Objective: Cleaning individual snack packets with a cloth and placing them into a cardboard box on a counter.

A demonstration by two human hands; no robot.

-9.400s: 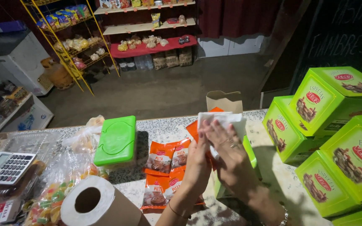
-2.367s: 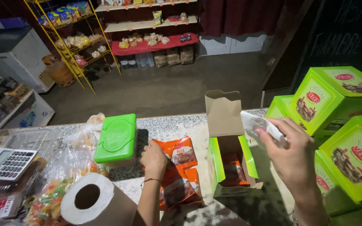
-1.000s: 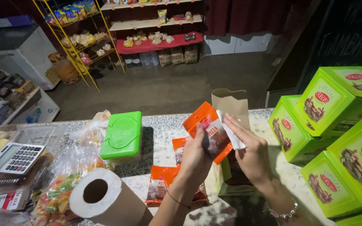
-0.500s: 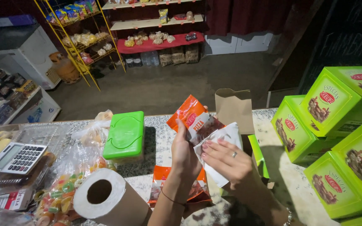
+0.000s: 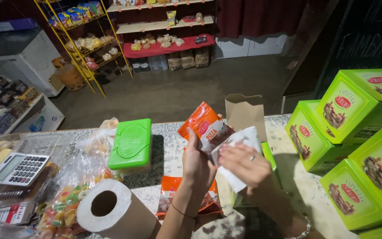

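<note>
Left hand (image 5: 197,166) grips an orange packet (image 5: 203,127); just beside it, right hand (image 5: 243,164) seemingly presses a white cloth (image 5: 235,140) against it.

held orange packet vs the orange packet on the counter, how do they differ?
The held orange packet is up in the left hand, tilted, with the right hand pressing a white cloth against it. The counter packet lies flat on the stone counter, untouched and partly hidden by the arm. Both are orange snack packets of like design.
</note>
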